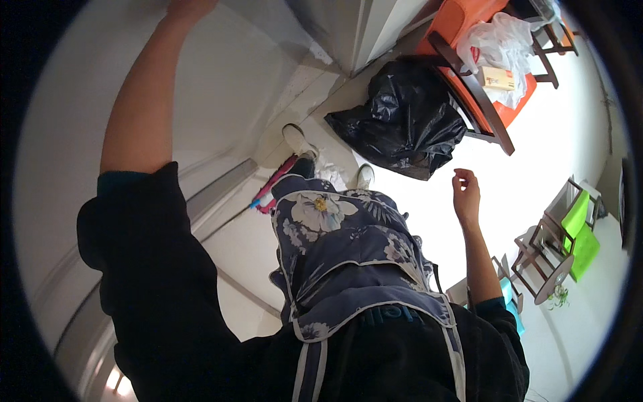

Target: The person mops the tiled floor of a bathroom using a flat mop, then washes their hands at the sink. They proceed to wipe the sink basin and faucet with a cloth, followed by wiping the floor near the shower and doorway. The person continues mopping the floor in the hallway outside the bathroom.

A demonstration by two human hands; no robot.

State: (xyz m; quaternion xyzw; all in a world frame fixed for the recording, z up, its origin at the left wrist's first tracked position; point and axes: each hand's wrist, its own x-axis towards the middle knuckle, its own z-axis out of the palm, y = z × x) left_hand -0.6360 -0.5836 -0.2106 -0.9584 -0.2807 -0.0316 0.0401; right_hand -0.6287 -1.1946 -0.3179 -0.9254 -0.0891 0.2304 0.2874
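My left arm is raised along a pale wall point(226, 75). Only the base of my left hand point(193, 7) shows at the top edge; its fingers are out of view. To the right hangs my right hand point(466, 196), fingers loosely curled and nothing visible in it. Nearest to that hand lies a black plastic garbage bag point(402, 120), bulky and crumpled, on the floor against an orange chair. A dark floral apron point(346, 241) covers my front.
Behind the bag, an orange chair point(522, 100) with dark wooden framing holds a white plastic bag point(497, 40) and a small box point(497, 79). By my shoes point(299, 139) lie a pink mop-like item point(274, 183) and white crumpled material point(331, 173). Green chair point(585, 251) stands far right.
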